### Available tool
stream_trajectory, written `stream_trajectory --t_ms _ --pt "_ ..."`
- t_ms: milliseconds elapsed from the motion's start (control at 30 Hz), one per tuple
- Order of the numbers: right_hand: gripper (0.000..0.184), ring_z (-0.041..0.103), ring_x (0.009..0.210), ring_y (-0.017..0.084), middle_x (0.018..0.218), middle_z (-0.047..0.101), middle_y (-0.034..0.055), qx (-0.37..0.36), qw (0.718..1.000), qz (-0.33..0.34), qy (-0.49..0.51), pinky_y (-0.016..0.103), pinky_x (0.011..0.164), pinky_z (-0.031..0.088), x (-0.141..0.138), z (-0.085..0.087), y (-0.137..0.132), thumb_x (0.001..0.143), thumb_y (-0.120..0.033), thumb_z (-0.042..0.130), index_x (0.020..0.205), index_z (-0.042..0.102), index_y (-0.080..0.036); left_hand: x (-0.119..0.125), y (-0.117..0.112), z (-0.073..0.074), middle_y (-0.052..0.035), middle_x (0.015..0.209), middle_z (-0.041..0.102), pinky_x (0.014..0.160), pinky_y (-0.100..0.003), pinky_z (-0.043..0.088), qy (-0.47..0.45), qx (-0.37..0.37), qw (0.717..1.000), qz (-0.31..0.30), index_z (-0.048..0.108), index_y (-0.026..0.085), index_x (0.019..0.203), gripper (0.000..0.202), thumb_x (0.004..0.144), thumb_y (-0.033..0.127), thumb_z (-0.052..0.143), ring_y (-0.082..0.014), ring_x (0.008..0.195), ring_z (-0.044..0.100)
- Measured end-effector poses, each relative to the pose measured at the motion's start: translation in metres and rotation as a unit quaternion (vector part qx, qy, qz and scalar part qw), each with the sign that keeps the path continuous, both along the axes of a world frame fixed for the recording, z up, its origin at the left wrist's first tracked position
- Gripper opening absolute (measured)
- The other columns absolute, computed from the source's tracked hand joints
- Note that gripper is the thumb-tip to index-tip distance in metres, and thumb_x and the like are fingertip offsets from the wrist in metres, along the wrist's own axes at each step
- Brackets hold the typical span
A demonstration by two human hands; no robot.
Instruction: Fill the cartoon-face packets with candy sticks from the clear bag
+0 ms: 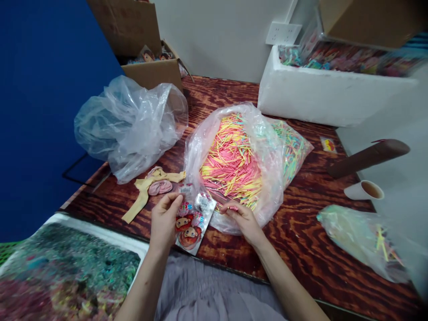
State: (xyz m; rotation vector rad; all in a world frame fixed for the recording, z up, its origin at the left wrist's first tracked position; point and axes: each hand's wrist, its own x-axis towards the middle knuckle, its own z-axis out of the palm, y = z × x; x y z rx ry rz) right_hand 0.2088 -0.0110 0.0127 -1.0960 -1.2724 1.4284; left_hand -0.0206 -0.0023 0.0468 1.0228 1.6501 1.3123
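Observation:
My left hand (166, 218) pinches the upper edge of a small printed packet (182, 221) with a cartoon face. A second silver packet (200, 223) with a similar face lies against it near the table edge. My right hand (243, 221) is closed, with the ends of a few thin pink sticks (233, 208) showing between thumb and fingers. It is at the near rim of a large clear plastic bag (197, 151), which stands open and is full of thin pink and yellow sticks (230, 167).
Left of the bag lie yellow and pink finger cots or gloves (143, 189) and a crumpled clear bag (133, 129). A foam box (301, 96), a paper cup (359, 191), a brown tube (368, 157) and a small bag (354, 236) are rightward. A foam bin (110, 238) is at lower left.

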Motion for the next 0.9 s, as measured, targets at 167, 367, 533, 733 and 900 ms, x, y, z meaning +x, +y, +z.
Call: stream_trajectory --t_ms 167,367,533,733,900 --pt "0.015 0.063 0.089 0.020 0.087 0.069 0.0037 0.037 0.999 0.006 -0.032 0.032 0.084 0.046 -0.002 0.002 -0.002 0.088 -0.031 0.058 0.087 0.071 -0.023 0.007 -0.002 -0.003 0.0045 0.063 0.048 0.053 -0.019 0.037 -0.005 -0.015 1.000 -0.025 0.053 0.018 0.075 0.031 0.083 0.048 0.056 -0.0098 0.056 0.043" --pt "0.016 0.063 0.090 0.020 0.090 0.069 0.0042 0.052 0.998 0.015 -0.040 0.032 0.084 0.046 0.000 0.002 -0.006 0.090 -0.031 0.057 0.090 0.071 -0.023 0.016 -0.007 -0.011 0.0046 0.064 0.046 0.056 -0.019 0.036 0.013 -0.039 0.994 -0.102 0.051 0.018 0.070 0.028 0.084 0.042 0.055 -0.0102 0.060 0.044" --pt "0.017 0.063 0.089 0.020 0.089 0.069 0.0041 0.062 0.997 0.023 -0.050 0.032 0.084 0.046 0.001 0.002 -0.007 0.091 -0.031 0.056 0.090 0.071 -0.024 0.012 -0.006 -0.008 0.0018 0.074 0.058 0.063 -0.021 0.042 -0.024 -0.047 0.992 -0.114 0.060 0.017 0.083 0.023 0.077 0.039 0.063 -0.0121 0.067 0.053" --pt "0.022 0.063 0.088 0.021 0.088 0.069 0.0045 0.093 0.993 0.030 -0.069 0.033 0.082 0.046 0.000 0.006 -0.008 0.094 -0.033 0.051 0.091 0.071 -0.025 0.007 -0.010 -0.010 0.0063 0.055 0.041 0.049 -0.020 0.031 0.006 -0.047 0.994 -0.094 0.048 0.018 0.063 0.034 0.084 0.043 0.055 -0.0082 0.050 0.036" --pt "0.020 0.062 0.086 0.020 0.087 0.067 0.0036 0.067 0.994 0.024 -0.077 0.031 0.080 0.047 0.002 0.006 -0.008 0.092 -0.031 0.050 0.090 0.069 -0.023 0.007 -0.011 -0.016 0.0051 0.063 0.048 0.054 -0.020 0.036 0.017 -0.028 0.991 -0.127 0.053 0.018 0.073 0.023 0.085 0.038 0.056 -0.0092 0.057 0.044"
